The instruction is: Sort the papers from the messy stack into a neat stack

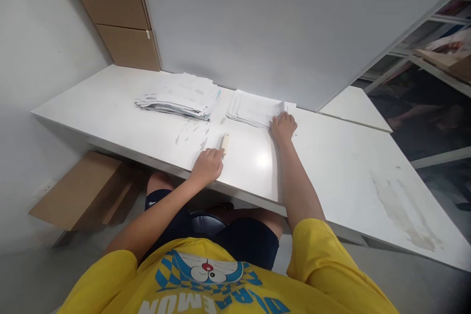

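My left hand [208,165] lies near the table's front edge with its fingers curled. Its fingertips are at the near end of a small cream-coloured oblong tool [226,143], which has a bit of metal showing there; its exact kind is unclear. Further out, my right hand [283,127] is at the right end of a thin stack of white papers [250,107]. Its fingers are bent round the corner, where a paper edge stands up a little. To the left sits a thicker, uneven stack of papers [180,94].
The white table [338,171] meets a grey-white panel [250,24] at the back. Brown cardboard boxes [127,44] stand at the back left, and another cardboard box [81,189] is under the table. Shelving [441,157] is at the right. Stains [405,211] mark the tabletop.
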### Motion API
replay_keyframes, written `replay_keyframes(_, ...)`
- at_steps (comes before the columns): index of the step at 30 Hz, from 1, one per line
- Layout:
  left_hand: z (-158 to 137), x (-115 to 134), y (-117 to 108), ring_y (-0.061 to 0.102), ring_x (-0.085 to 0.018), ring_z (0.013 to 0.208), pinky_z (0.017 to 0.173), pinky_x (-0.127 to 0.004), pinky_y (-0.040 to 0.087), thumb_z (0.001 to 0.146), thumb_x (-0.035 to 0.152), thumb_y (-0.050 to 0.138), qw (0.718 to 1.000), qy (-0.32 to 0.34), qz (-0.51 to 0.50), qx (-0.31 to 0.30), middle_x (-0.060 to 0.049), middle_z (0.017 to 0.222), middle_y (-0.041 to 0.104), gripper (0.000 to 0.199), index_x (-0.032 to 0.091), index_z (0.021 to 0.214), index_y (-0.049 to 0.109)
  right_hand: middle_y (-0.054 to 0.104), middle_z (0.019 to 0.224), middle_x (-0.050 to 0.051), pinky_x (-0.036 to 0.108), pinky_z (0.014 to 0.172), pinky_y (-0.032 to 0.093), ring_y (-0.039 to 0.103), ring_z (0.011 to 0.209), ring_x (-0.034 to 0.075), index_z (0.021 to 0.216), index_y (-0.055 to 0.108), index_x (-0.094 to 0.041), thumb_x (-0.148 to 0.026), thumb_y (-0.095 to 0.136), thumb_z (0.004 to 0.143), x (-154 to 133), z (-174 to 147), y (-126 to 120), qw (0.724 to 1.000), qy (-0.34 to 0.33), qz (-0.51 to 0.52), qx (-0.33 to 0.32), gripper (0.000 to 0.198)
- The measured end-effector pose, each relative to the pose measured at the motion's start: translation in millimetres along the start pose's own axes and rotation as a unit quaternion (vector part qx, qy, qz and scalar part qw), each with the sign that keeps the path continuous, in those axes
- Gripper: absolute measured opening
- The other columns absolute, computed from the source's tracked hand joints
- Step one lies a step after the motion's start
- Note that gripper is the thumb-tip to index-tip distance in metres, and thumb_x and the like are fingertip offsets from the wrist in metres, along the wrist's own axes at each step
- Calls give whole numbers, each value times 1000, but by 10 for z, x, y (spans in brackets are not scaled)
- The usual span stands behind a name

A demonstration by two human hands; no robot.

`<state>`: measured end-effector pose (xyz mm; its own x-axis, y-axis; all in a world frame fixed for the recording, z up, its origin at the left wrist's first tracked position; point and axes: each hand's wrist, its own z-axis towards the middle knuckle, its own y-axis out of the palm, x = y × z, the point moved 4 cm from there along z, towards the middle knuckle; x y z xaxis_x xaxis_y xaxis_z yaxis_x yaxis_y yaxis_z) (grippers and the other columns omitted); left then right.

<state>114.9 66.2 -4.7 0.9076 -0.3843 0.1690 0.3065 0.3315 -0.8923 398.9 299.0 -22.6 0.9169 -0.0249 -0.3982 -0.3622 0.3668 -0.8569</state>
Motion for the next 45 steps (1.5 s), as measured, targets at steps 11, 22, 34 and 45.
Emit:
replay_keyframes(11, -3, 30, -9, 58, -28, 100, 82, -41, 49, 94, 17, 40, 999, -17, 3, -39, -13, 107, 66, 40, 13, 132, 51, 29, 161, 20, 59, 116, 16, 19, 150, 33, 131, 59, -13, -41, 40, 93, 13, -271, -26, 1000, -6, -5, -3, 50)
replay_keyframes(22, -7, 15, -16, 60, -29, 106, 89, -42, 50, 90, 18, 49, 994, -51, -68, -62, -12, 111, 68, 44, 15, 133, 52, 27, 161, 22, 65, 114, 20, 23, 149, 36, 145, 47, -16, -45, 27, 98, 76, -274, 28, 998, 47, 32, -22, 59)
replay_keyframes(34, 1459, -1520, -114, 25, -31, 150, 122, -49, 19, 90, 35, 55, 970, -238, 33, 44, -10, 155, 43, 55, 18, 142, 49, 27, 161, 22, 64, 116, 22, 22, 150, 36, 149, 42, -11, -44, 27, 97, 40, -440, -30, 995, 45, 78, 31, 63)
replay_keyframes(45, 1350, -1397, 98, 47, -29, 126, 105, -48, 32, 99, 23, 40, 985, -160, 61, 16, -9, 139, 60, 36, 23, 124, 65, 40, 153, 24, 59, 111, 32, 38, 140, 38, 147, 41, -7, -40, 30, 96, -114, -557, -155, 997, -10, 44, 65, 62)
